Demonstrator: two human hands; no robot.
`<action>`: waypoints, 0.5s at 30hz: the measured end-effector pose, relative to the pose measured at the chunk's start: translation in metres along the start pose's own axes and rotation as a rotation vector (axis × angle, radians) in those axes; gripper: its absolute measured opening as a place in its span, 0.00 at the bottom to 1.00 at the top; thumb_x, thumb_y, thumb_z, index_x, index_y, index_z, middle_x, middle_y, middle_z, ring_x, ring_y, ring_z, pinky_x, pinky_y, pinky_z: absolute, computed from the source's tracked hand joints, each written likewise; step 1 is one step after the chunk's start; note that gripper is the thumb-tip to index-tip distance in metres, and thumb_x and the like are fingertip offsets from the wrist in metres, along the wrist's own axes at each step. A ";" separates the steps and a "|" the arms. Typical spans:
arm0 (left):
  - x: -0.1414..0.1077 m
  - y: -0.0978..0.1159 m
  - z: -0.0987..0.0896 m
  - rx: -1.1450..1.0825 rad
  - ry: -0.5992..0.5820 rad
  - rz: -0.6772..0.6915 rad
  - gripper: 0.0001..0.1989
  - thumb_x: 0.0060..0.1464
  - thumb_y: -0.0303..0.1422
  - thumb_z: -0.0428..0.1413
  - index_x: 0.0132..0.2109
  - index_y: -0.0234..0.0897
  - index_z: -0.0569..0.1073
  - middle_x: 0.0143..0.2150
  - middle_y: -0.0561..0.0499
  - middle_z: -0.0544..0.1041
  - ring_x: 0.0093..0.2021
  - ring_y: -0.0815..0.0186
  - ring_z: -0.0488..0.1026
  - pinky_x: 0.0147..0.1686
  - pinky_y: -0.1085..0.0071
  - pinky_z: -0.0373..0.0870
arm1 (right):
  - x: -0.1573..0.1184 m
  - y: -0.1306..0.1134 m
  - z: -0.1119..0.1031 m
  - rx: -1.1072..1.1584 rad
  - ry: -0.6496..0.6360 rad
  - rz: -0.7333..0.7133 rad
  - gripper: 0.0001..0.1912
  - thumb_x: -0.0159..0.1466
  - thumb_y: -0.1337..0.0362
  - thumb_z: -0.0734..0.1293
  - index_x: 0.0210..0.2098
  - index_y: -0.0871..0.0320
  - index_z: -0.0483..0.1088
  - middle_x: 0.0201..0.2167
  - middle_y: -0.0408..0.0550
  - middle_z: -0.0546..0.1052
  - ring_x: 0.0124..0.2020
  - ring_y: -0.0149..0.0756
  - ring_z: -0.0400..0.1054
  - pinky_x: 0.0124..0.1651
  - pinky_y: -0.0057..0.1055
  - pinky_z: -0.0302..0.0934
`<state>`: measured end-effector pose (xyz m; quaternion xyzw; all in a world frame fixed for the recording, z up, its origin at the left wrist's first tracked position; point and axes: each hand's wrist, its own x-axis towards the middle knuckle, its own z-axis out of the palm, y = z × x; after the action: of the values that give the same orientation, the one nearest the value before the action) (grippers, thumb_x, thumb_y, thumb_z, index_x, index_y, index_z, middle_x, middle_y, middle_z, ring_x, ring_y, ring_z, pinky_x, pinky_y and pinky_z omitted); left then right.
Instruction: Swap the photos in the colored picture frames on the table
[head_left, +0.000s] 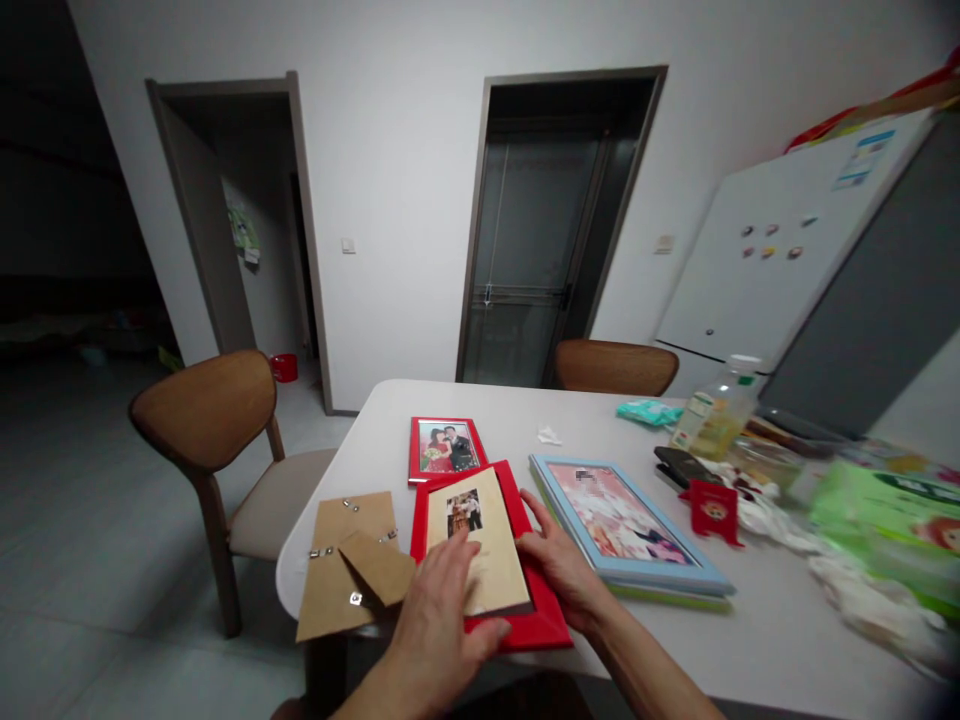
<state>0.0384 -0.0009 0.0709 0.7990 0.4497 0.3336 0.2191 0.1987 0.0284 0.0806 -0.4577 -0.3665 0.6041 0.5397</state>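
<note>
A large red picture frame (pixel 551 610) lies tilted near the table's front edge. Inside its border is a cream sheet (pixel 499 570) with a small printed photo of people (pixel 466 512). My left hand (pixel 442 605) rests on the sheet, fingers stretched out, its thumb over the lower red border. At the right side, my right hand (pixel 562 560) grips the border, some fingers hidden. Behind it lies a smaller red-framed photo (pixel 448 447) of a couple. To the left is a brown backing board (pixel 330 585) with metal clips and a folded-out stand (pixel 379 565).
Right of my hands, a blue picture frame (pixel 622 570) tops a stack. Beyond are a black phone (pixel 682 466), a red card-like item (pixel 714 512), a bottle (pixel 716 410) and a green tissue pack (pixel 892 530). Chairs (pixel 206 410) stand left and behind the white table (pixel 510 405).
</note>
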 end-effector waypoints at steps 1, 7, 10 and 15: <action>0.004 0.006 0.005 0.031 -0.011 0.037 0.29 0.40 0.30 0.56 0.53 0.32 0.60 0.56 0.40 0.59 0.55 0.56 0.56 0.54 0.57 0.54 | 0.000 -0.001 0.001 -0.018 -0.008 -0.019 0.43 0.47 0.66 0.65 0.57 0.53 0.40 0.29 0.44 0.74 0.25 0.34 0.69 0.29 0.30 0.62; 0.019 0.006 -0.001 0.149 0.074 0.155 0.27 0.39 0.20 0.48 0.51 0.34 0.61 0.50 0.44 0.67 0.51 0.59 0.61 0.50 0.61 0.60 | 0.006 0.000 -0.005 -0.233 0.041 -0.071 0.41 0.48 0.61 0.66 0.57 0.55 0.44 0.19 0.38 0.69 0.20 0.30 0.65 0.22 0.25 0.59; 0.016 -0.006 -0.023 0.112 0.248 0.063 0.26 0.43 0.21 0.45 0.53 0.36 0.58 0.49 0.45 0.67 0.50 0.61 0.62 0.49 0.63 0.61 | 0.012 0.001 -0.016 -0.426 0.091 -0.077 0.37 0.49 0.64 0.63 0.57 0.58 0.46 0.16 0.36 0.67 0.18 0.29 0.63 0.20 0.23 0.55; -0.003 -0.043 -0.053 0.057 0.336 -0.250 0.24 0.46 0.27 0.46 0.52 0.37 0.58 0.49 0.46 0.68 0.47 0.59 0.66 0.45 0.63 0.63 | 0.027 0.009 -0.039 -0.874 0.162 -0.170 0.30 0.50 0.66 0.58 0.54 0.64 0.53 0.19 0.41 0.71 0.20 0.31 0.64 0.24 0.25 0.56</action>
<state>-0.0265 0.0206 0.0781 0.6761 0.5848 0.4194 0.1580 0.2328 0.0520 0.0556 -0.6569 -0.5800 0.3084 0.3702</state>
